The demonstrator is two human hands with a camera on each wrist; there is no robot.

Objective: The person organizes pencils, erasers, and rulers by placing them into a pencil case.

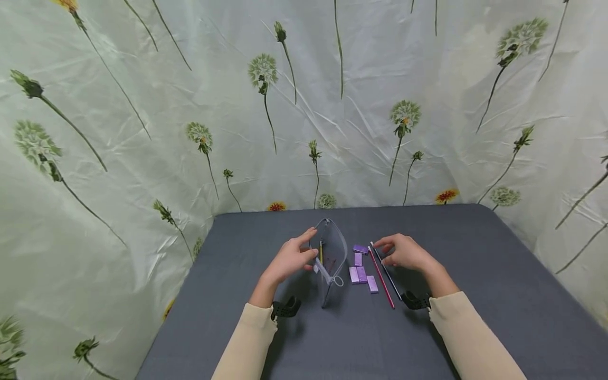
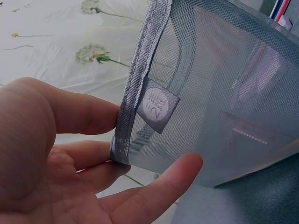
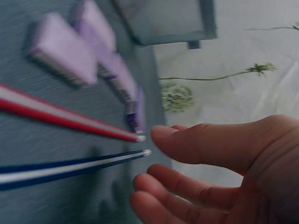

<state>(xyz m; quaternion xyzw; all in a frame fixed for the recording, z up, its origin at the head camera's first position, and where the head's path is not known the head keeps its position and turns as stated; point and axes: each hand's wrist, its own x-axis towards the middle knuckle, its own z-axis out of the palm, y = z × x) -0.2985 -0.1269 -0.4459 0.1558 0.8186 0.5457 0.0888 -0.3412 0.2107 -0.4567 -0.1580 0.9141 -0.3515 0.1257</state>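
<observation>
My left hand [image 1: 290,258] pinches the edge of a grey mesh zip pouch [image 2: 219,70], which stands upright with its mouth gaping. A fabric label [image 2: 159,105] hangs near that edge. Through the mesh, a yellow pencil [image 1: 321,254] shows inside, along with a clear item with reddish marks [image 2: 247,133]. My right hand [image 1: 404,253] hovers at the far ends of two striped pencils, fingers loosely bent and holding nothing. The red pencil [image 1: 381,277] lies left of the dark blue pencil [image 1: 392,282]; in the right wrist view their white tips sit just short of my thumb.
Several purple-and-white erasers [image 1: 372,285] lie on the grey table [image 1: 342,338] between the pouch and the pencils. A ring pull [image 1: 338,281] hangs at the pouch's near corner. Behind the table's far edge hangs a flower-print curtain [image 1: 351,148].
</observation>
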